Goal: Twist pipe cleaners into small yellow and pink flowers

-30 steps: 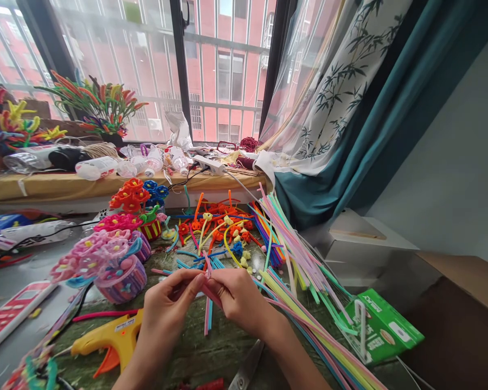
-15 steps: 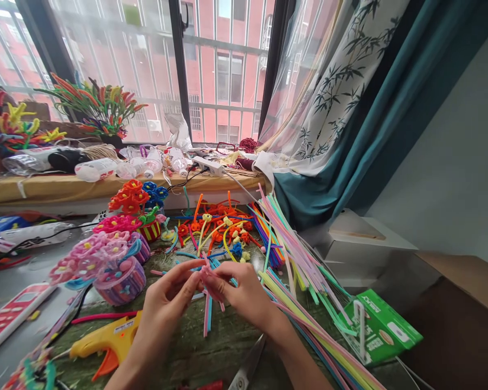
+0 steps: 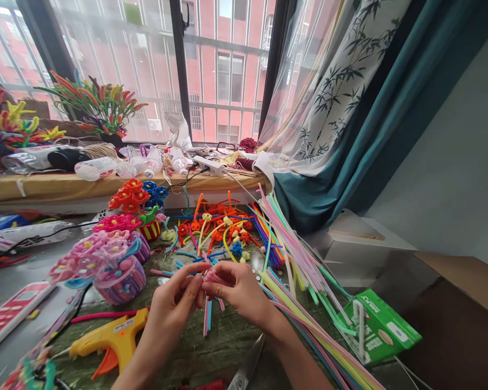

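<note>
Between my two hands is a small bent piece of pink pipe cleaner (image 3: 212, 276), partly covered by the fingers. My left hand (image 3: 178, 295) pinches its left side with thumb and forefinger. My right hand (image 3: 239, 292) is closed round the other side. Below the fingers, cut pink and blue pipe cleaner pieces (image 3: 207, 317) lie on the table. A yellow glue gun (image 3: 114, 338) rests left of my left forearm. Scissors (image 3: 247, 368) lie between the forearms, their blades pointing away from me.
Pots of pipe cleaner flowers (image 3: 122, 279) stand at the left. Orange and yellow pipe cleaner pieces (image 3: 223, 222) are heaped beyond my hands. Long pastel pipe cleaners (image 3: 301, 249) and a green box (image 3: 384, 327) are on the right. Plastic bottles (image 3: 95, 169) line the windowsill.
My right fingers have shifted and curled over the pink piece, which now shows less. The left hand has moved slightly right, uncovering more of the glue gun.
</note>
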The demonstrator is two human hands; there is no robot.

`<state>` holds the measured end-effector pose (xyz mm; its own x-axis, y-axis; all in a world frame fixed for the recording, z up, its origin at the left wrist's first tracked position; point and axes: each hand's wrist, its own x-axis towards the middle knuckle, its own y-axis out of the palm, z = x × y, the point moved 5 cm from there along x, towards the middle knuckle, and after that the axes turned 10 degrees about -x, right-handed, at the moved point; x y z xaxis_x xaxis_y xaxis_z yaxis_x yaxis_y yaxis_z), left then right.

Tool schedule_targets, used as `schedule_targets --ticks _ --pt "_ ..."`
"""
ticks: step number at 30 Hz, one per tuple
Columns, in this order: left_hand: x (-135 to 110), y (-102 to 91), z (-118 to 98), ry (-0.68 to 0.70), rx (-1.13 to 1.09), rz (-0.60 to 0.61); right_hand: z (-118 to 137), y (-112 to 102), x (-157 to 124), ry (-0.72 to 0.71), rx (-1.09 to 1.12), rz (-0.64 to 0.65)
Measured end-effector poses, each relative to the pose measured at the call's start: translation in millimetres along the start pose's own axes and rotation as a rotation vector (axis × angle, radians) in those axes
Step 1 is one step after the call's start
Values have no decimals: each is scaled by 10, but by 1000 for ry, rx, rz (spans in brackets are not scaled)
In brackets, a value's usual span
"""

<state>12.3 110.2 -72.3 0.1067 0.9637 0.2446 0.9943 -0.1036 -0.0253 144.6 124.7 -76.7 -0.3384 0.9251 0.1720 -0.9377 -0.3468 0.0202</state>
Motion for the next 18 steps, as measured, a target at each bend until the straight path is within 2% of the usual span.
schedule_targets --ticks 3,7,12,18 --pt "4 5 -81 43 57 -2 -11 2 3 20 97 15" --pt "-17 -9 -182 153 111 -12 31 -23 -12 44 119 38" --pt "-31 -11 -174 218 218 27 57 -33 -32 50 147 108" --pt "-52 0 -232 285 354 -33 27 -42 -18 33 169 107"
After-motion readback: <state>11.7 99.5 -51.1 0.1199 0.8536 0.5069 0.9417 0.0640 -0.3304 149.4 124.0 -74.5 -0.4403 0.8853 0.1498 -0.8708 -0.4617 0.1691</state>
